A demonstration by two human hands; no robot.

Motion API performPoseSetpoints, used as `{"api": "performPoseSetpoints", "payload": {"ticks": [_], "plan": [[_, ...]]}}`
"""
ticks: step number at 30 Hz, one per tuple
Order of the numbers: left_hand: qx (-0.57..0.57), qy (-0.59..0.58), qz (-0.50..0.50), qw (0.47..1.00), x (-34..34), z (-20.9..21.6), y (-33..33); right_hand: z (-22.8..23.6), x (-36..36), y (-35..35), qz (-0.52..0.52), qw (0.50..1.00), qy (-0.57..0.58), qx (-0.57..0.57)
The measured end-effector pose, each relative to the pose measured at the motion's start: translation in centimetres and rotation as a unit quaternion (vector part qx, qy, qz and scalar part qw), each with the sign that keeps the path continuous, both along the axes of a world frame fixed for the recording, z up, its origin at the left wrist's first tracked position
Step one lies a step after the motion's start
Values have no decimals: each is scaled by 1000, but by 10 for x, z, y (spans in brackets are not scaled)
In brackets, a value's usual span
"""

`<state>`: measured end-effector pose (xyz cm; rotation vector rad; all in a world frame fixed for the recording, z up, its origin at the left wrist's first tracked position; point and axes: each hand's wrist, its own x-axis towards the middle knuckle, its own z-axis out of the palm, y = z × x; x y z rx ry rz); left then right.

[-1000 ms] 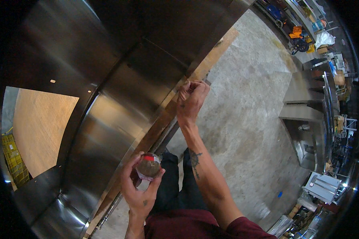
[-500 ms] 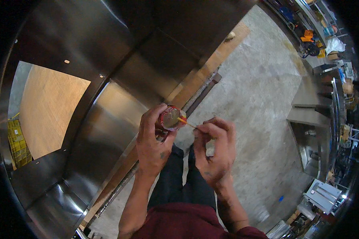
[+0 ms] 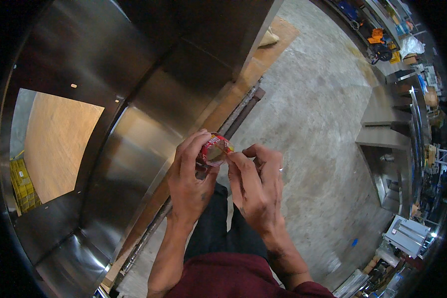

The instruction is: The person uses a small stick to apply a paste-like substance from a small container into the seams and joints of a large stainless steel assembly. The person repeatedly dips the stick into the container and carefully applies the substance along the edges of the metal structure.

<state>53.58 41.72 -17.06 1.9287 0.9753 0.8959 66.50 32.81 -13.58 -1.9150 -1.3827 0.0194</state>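
Evidently we cradle the small red-labelled container (image 3: 214,152) in our left hand (image 3: 187,171), fingers curled round its side, likely so its round top faces us. Our right hand (image 3: 259,186) meets the container's right rim, fingers bunched narrow; whether they grip anything we cannot tell. Everything sits beside the wooden plank (image 3: 236,105), probably for comfortable reach.
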Motion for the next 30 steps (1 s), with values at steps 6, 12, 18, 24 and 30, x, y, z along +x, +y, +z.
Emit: {"api": "performPoseSetpoints", "payload": {"ticks": [6, 12, 18, 24, 30], "plan": [[15, 43, 32, 998, 0, -4, -1, 4, 0, -8, -36, 996, 53, 56], [-40, 43, 110, 992, -3, -3, -6, -39, 13, 31, -211, 929, 259, 158], [-74, 73, 123, 987, -20, 12, -17, -156, 37, 109, -233, 846, 430, 210], [-80, 62, 128, 987, -34, 6, -24, -176, 35, 141, -251, 831, 463, 179], [-107, 43, 137, 984, -43, 3, -25, -165, 34, 147, -263, 815, 479, 193]]}}
